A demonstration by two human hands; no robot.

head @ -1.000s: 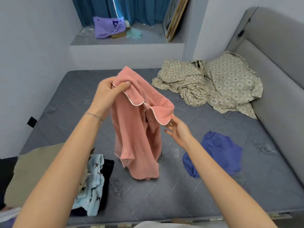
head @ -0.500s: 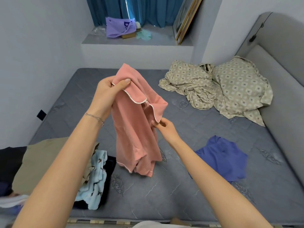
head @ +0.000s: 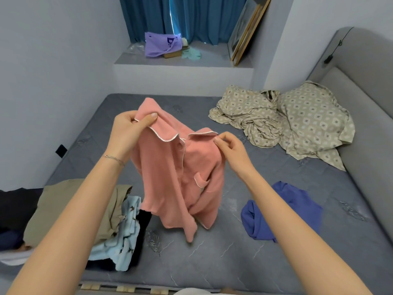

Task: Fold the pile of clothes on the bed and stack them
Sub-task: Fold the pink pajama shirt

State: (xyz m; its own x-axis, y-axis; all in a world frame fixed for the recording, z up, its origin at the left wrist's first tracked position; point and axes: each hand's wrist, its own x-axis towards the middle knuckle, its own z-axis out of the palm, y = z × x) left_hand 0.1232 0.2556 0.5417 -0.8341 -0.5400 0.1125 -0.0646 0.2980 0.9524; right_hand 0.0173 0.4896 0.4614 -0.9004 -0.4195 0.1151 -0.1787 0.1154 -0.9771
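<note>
pink shirt [head: 180,171] held above the bed [head: 234,252], left hand [head: 127,133] and right hand [head: 229,150] each pinching its collar, shirt's far side hidden, clothes pile [head: 85,220] left of shirt partly behind forearm

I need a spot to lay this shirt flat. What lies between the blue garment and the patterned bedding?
Nothing but bare grey mattress, seen in the head view; the blue garment and the patterned bedding lie apart.

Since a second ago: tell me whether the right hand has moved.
Yes. The right hand has risen, away from the blue garment on the bed, and now pinches the pink shirt at its collar.
</note>
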